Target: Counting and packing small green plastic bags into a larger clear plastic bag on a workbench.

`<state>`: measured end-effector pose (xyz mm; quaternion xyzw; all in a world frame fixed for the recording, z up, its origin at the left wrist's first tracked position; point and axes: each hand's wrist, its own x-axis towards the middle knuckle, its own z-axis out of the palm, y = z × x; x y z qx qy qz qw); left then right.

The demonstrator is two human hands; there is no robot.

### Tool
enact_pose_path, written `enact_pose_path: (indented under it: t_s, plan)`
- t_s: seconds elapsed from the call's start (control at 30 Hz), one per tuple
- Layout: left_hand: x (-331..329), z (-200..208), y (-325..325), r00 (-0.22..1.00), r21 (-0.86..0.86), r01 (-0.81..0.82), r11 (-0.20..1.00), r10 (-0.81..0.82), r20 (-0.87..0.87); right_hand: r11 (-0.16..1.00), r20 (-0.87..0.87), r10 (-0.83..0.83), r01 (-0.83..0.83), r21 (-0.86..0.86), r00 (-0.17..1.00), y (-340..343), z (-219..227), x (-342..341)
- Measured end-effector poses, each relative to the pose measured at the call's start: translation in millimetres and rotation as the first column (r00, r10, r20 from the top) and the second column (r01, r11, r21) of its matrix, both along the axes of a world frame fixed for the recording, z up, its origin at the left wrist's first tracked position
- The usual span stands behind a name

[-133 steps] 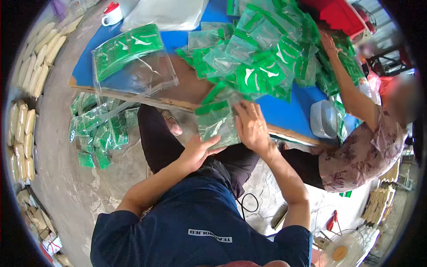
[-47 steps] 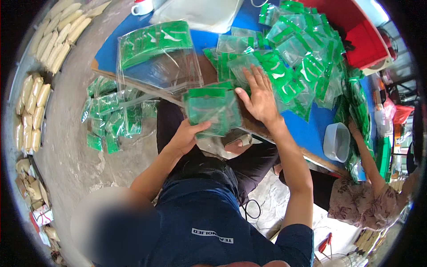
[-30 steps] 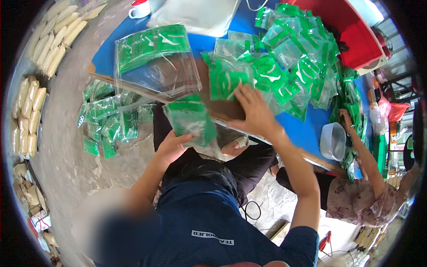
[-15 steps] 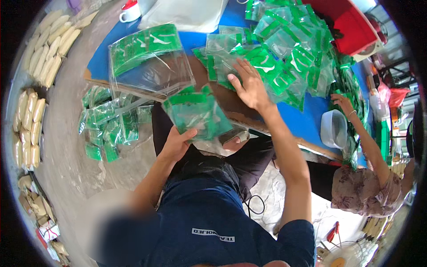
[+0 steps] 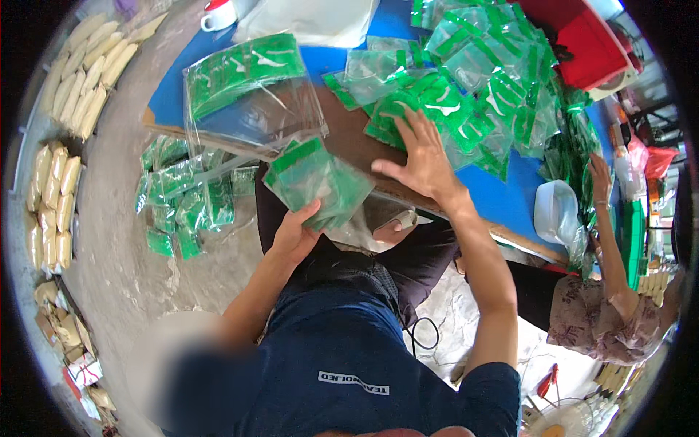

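My left hand (image 5: 297,234) grips a small stack of green-and-clear plastic bags (image 5: 326,186) over my lap, thumb on top. My right hand (image 5: 428,162) is spread at the near edge of a heap of similar flat bags (image 5: 499,102) on the blue table. Its fingertips lie on a green bag (image 5: 397,109), thumb held out to the left; nothing is grasped. To the left of that heap, a large clear bag with green packets (image 5: 247,76) lies over the table's edge.
Several green packets (image 5: 191,204) lie on the floor at the left. On the table (image 5: 175,91) are white sheets (image 5: 306,22), a red-and-white mug (image 5: 217,16) and a clear plastic tub (image 5: 555,213). A co-worker's hand (image 5: 601,178) reaches in at the right, near a red bin (image 5: 582,44).
My right hand has drawn slightly back toward me, its thumb spreading. The bag stack in my left hand has turned a little. The co-worker's hand has moved right.
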<state>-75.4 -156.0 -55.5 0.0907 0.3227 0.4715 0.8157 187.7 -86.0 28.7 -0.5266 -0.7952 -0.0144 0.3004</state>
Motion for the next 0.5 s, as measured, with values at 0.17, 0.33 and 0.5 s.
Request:
enact_pose_path:
  t_s: [0.17,0.33,0.5]
  plan:
    - [-32.1,-12.5,-1.9,0.992,0.146,0.123,0.982,-0.117,-0.049,0.961,0.151,0.275,-0.267,-0.075,0.949,-36.0,-27.0,10.5]
    - [-42.4,-4.8,15.9,0.918,0.539,0.341,0.77,-0.15,-0.367,0.881,-0.442,-0.143,-0.09,-0.465,0.885,-67.7,22.7,-10.6]
    - [-9.0,29.1,8.3,0.918,0.62,0.319,0.716,-0.072,-0.389,0.542,-0.695,-0.194,-0.515,-0.664,0.692,-53.8,10.8,-2.0]
